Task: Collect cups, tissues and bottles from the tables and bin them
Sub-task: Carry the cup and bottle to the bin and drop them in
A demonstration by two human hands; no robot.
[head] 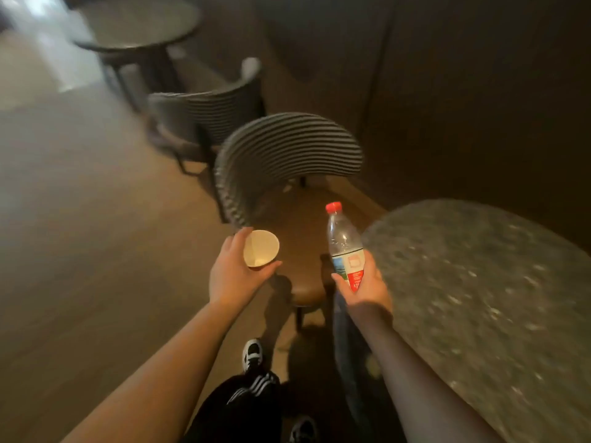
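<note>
**Cup in my left hand, bottle in my right**

My left hand (235, 273) grips a paper cup (261, 248), fingers and thumb curled round its wall, its open mouth tipped up toward me so I can see the pale inside. My right hand (361, 284) grasps a clear plastic bottle (343, 244) by its lower half, fingers wrapped over the red, white and green label. The bottle leans with its red cap (333, 207) pointing up and away from me. Both are held out in the air in front of my body, the cup to the left and the bottle to the right, apart from each other.

Just beside my right arm is the speckled round table (479, 282); the bottle is just off its left edge. Below and beyond my hands stands a chair (287, 148) with a ribbed, curved back and a brown seat. A second ribbed chair (204, 116) sits further off, and beyond it another round table (134, 24), blurred. Under me I see my black striped trousers (252, 388) and a black-and-white shoe (252, 354) on the wooden floor (80, 219).
</note>
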